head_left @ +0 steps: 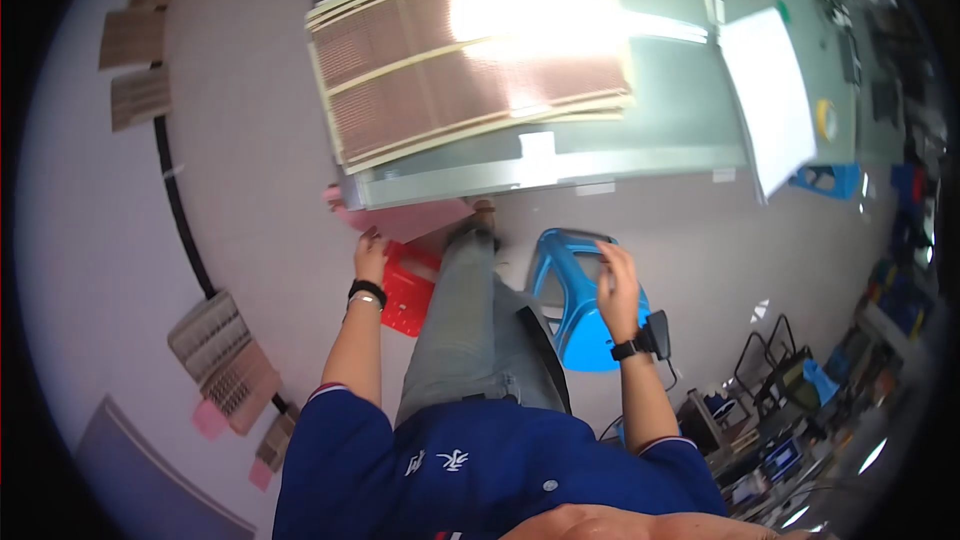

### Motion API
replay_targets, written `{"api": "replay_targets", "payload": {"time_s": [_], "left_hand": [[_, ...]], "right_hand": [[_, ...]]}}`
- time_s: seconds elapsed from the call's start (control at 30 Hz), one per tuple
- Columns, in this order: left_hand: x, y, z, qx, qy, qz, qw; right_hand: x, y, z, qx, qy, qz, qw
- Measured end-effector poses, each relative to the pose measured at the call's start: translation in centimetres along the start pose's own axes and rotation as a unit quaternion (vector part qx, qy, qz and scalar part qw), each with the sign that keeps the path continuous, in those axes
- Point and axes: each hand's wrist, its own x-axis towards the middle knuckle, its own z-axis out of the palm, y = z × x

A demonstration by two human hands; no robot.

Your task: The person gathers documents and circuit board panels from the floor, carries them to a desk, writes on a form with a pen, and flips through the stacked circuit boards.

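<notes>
My left hand [370, 258] hangs low at the left, near the front edge of the table. Its fingers look loosely apart, with their tips overlapping or close to a pink sheet [410, 221]; I cannot tell whether they touch it. Just beside that hand is a red plastic stool [405, 295], partly covered by my leg. Over a blue plastic stool [590, 330] is my right hand [618, 285], its fingers stretched out and holding nothing. Contact with this stool cannot be made out.
A stack of copper-coloured panels with pale borders [480, 65] lies on the glass-topped table [680, 140]. White paper [770, 100] overhangs its right side, near a roll of yellow tape [826, 120]. Sample panels [225, 360] line the left wall. Chairs and equipment [780, 440] crowd the lower right.
</notes>
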Motion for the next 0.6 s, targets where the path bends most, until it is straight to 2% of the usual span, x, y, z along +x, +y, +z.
{"api": "replay_targets", "payload": {"time_s": [0.13,0.23,0.5,0.6], "left_hand": [[-2.2,0.2,0.6,0.005,-0.047,-0.009,0.999],[-4.0,-0.7,0.1,0.019,-0.059,0.013,0.998],[-3.6,-2.9,-0.5,0.103,-0.085,0.052,0.990],[-2.4,-3.0,0.9,0.142,-0.073,0.028,0.987]], "right_hand": [[-3.4,4.6,1.3,-0.002,-0.009,0.010,1.000],[-7.1,7.6,1.8,-0.005,-0.046,0.064,0.997],[-21.3,18.2,3.4,-0.033,-0.033,0.182,0.982],[-25.9,22.4,5.3,-0.017,-0.010,0.241,0.970]]}}
